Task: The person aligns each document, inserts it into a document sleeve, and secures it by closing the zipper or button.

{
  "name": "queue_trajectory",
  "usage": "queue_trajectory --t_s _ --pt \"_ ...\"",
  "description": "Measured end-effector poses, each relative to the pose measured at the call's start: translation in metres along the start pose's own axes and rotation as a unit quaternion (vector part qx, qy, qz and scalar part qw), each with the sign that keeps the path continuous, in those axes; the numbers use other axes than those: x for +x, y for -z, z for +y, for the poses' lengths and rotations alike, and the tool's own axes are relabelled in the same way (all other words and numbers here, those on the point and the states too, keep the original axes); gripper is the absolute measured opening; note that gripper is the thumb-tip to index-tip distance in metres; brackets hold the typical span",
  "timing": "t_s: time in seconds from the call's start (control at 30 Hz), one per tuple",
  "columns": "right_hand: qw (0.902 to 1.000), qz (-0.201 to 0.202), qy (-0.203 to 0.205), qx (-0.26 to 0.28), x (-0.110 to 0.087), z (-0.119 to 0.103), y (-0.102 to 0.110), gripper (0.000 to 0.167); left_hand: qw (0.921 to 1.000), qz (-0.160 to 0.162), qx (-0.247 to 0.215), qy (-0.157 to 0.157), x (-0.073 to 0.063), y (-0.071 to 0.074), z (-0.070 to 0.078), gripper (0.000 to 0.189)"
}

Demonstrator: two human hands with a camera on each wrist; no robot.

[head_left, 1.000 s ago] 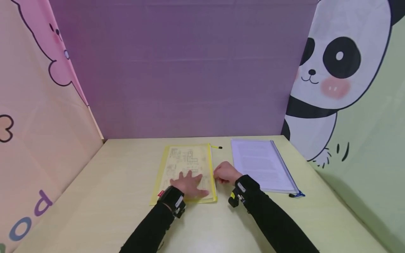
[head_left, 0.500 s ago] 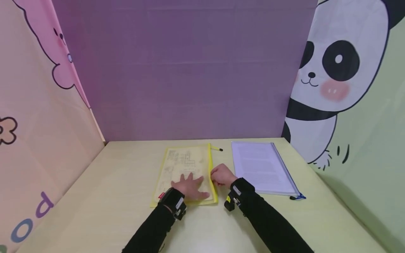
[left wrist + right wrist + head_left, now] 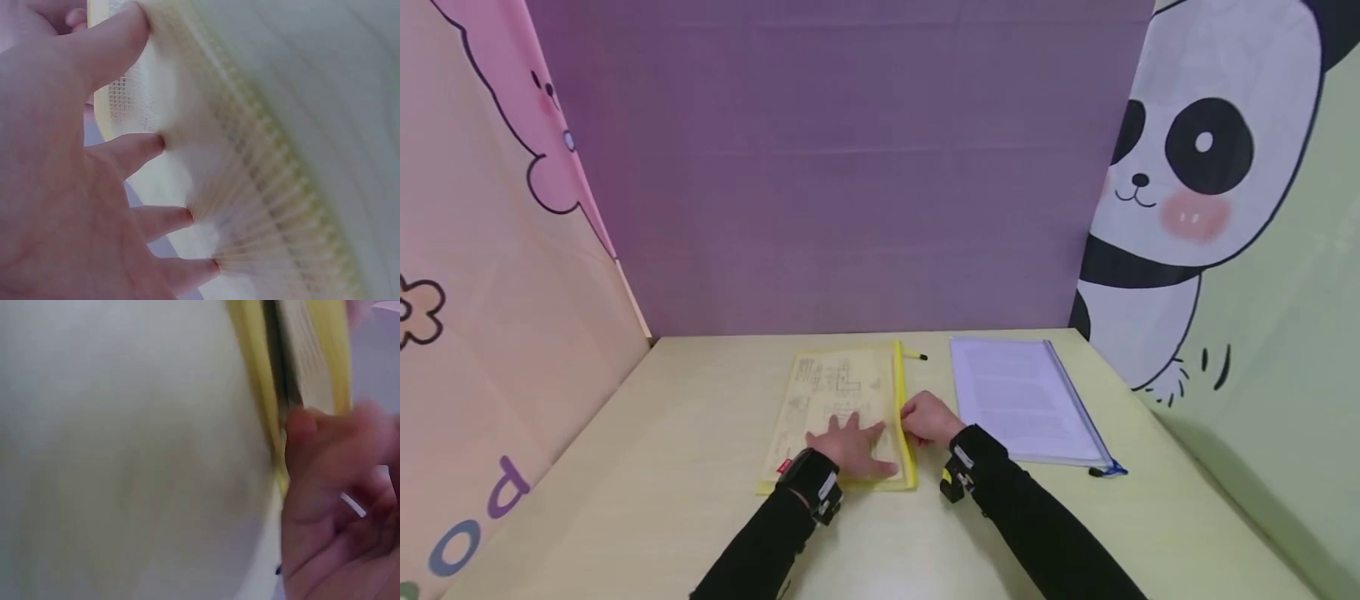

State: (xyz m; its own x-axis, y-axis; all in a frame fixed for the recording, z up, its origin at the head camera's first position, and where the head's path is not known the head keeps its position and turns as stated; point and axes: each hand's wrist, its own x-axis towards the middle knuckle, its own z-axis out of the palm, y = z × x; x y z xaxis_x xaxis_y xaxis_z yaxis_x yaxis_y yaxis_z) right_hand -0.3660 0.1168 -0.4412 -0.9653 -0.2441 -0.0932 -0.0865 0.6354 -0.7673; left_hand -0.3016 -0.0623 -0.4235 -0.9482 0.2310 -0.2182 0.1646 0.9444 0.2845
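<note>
A yellow zipper pouch [image 3: 868, 371] with printed sheets inside lies on the table in the head view. My left hand [image 3: 852, 450] rests flat on its lower part, fingers spread. In the left wrist view those fingertips press into the mesh cover [image 3: 206, 169]. At the pouch's right side, my right hand [image 3: 931, 419] has thumb and curled fingers on the yellow edge. The right wrist view shows this edge [image 3: 259, 369] parted, with pale paper layers [image 3: 309, 356] inside; my thumb and forefinger pinch it there. A yellow zipper tail [image 3: 914, 355] with a black tip sticks out at the top right corner.
A second zipper pouch [image 3: 1011, 400], pale purple with a blue zipper [image 3: 1078, 404], lies right of the yellow one, close past my right hand. A purple backdrop [image 3: 857, 167] stands along the table's [image 3: 700, 433] back edge, with printed cartoon panels at both sides.
My right hand has moved slightly left onto the yellow pouch's right edge and then stayed there. That edge now looks slightly raised. My left hand has kept its place on the pouch.
</note>
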Motion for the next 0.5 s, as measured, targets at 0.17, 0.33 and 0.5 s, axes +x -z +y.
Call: queue_trajectory --t_s 0.17,0.33,0.5 --pt "0.9995 -0.02 -0.009 -0.022 -0.005 0.001 0.006 0.011 0.9999 0.007 -0.004 0.013 0.002 -0.004 0.003 0.074" --pt "0.9992 -0.023 -0.006 -0.031 -0.01 0.0 0.01 0.012 0.999 0.031 -0.009 0.03 0.003 -0.009 0.01 0.083" --pt "0.9969 -0.023 0.021 -0.073 -0.013 0.001 0.016 0.011 0.998 0.048 0.015 0.038 0.001 -0.013 0.015 0.091"
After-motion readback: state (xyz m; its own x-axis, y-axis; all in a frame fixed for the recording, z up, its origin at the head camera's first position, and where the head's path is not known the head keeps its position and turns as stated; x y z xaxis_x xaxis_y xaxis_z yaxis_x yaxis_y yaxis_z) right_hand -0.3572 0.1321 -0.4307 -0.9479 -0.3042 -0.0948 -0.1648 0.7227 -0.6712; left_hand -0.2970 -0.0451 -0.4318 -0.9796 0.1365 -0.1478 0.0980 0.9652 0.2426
